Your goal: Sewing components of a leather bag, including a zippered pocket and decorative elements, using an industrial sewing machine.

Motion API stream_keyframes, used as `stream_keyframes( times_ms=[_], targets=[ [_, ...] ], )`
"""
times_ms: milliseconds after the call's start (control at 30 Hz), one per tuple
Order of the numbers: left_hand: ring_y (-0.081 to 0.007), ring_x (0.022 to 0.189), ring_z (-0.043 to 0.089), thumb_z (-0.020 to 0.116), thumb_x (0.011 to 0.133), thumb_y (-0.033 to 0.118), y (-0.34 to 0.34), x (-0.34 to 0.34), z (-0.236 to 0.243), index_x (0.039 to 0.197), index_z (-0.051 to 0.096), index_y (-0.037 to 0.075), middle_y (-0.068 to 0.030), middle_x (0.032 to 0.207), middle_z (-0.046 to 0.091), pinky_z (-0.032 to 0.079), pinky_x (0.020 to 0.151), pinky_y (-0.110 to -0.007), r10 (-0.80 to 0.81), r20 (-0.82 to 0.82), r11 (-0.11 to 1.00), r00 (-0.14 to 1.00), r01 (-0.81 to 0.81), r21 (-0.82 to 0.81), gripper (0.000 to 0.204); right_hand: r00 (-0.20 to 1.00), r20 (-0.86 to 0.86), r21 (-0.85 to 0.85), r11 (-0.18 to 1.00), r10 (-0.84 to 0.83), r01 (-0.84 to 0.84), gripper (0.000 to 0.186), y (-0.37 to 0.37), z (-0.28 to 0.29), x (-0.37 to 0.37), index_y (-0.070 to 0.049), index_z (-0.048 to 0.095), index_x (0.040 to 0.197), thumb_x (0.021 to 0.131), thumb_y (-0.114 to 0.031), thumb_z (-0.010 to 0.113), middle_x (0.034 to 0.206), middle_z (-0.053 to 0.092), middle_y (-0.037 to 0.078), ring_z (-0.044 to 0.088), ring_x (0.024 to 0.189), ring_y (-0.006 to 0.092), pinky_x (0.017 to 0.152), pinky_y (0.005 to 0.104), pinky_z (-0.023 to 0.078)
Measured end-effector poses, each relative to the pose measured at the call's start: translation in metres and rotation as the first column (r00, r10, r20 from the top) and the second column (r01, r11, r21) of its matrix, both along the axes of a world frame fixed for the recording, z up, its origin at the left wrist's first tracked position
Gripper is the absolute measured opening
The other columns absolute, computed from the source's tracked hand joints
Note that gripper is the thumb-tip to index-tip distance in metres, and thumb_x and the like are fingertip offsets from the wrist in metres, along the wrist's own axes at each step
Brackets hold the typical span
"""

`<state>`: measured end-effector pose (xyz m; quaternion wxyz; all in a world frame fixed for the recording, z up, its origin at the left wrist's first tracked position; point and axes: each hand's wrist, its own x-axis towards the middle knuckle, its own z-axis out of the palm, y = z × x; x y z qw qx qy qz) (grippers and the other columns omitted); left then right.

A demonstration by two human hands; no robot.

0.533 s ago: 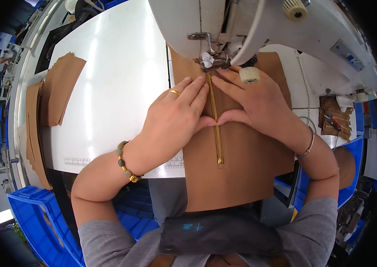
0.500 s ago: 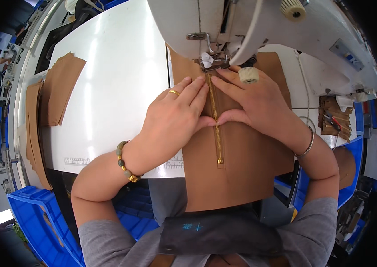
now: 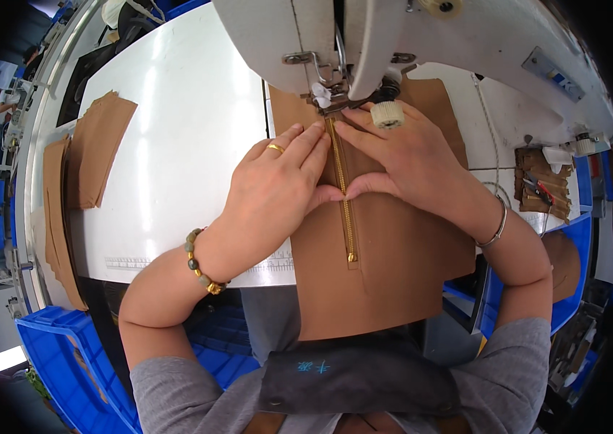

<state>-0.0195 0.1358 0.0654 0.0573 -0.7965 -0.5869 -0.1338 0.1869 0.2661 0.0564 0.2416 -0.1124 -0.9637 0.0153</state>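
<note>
Working at a white tabletop (image 3: 176,145) under the sewing machine (image 3: 458,54), between blue bins (image 3: 39,340) to its left and right. Pressing on a brown panel (image 3: 408,275) partly beneath it with open left hand (image 3: 272,177) and right hand (image 3: 402,155), gripping nothing, flanking the brass zipper (image 3: 348,228).

Viewpoint has shifted: the sewing machine (image 3: 487,65) now appears farther left, its upper knob (image 3: 442,6) partly cut off at the view's far edge. Left hand (image 3: 267,181), right hand (image 3: 409,155), brown panel (image 3: 397,282) and zipper (image 3: 350,231) also appear slightly left.
</note>
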Motion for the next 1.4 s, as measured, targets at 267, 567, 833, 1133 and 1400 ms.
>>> stream_keyframes(
  times_ms=[267,567,833,1133,1400],
  targets=[
    [-0.0307,0.131,0.063,0.077,0.084,0.045,0.002,-0.003,-0.003,0.136,0.065,-0.002,-0.0121,0.144,0.065,0.052,0.104,-0.041,0.001,-0.015,1.000,1.000,-0.001,0.007,0.071,1.000,0.030,-0.066,0.998,0.004,-0.002,0.071,0.004,-0.005,0.001,-0.004,0.070,0.124,0.075,-0.055,0.080,0.121,0.069,0.008,0.064,0.117,0.0280,0.102,0.0421,0.049],
    [-0.0324,0.134,0.062,0.075,0.094,0.015,-0.022,-0.005,-0.001,0.144,0.060,0.003,-0.0123,0.149,0.061,0.054,0.108,-0.040,0.038,0.141,0.998,0.989,-0.030,-0.057,0.054,0.970,0.214,-0.283,0.958,0.112,-0.048,0.077,-0.103,0.027,0.049,-0.001,0.059,0.143,0.083,-0.046,0.078,0.149,0.058,0.018,0.058,0.134,0.0367,0.111,0.0486,0.048],
    [-0.0359,0.127,0.065,0.073,0.091,0.003,-0.090,-0.004,0.001,0.134,0.066,0.003,-0.0159,0.139,0.065,0.058,0.099,-0.042,0.248,0.366,0.967,0.897,-0.250,-0.042,0.043,0.986,0.080,-0.420,0.902,0.148,-0.101,0.060,-0.146,-0.004,0.063,-0.001,0.056,0.149,0.091,-0.015,0.066,0.158,0.052,0.018,0.049,0.147,0.0399,0.121,0.0536,0.039],
    [-0.0307,0.107,0.072,0.079,0.078,0.005,-0.104,0.013,-0.014,0.108,0.074,0.001,-0.0110,0.110,0.075,0.061,0.087,-0.039,-0.117,0.377,0.977,0.919,0.039,0.208,0.030,0.977,-0.074,-0.893,0.423,0.198,-0.154,0.052,-0.125,0.009,0.079,-0.001,0.058,0.150,0.107,-0.031,0.053,0.159,0.053,0.019,0.042,0.154,0.0363,0.128,0.0526,0.023],
    [-0.0236,0.101,0.074,0.075,0.075,0.012,-0.097,0.025,-0.025,0.099,0.076,0.003,-0.0096,0.108,0.075,0.060,0.076,-0.033,-0.209,0.236,0.923,0.949,0.111,0.369,0.026,0.982,-0.020,-0.886,0.452,0.188,-0.105,0.053,-0.126,0.011,0.078,0.000,0.059,0.148,0.107,-0.030,0.047,0.158,0.055,0.019,0.044,0.153,0.0365,0.128,0.0525,0.023]
  ],
)
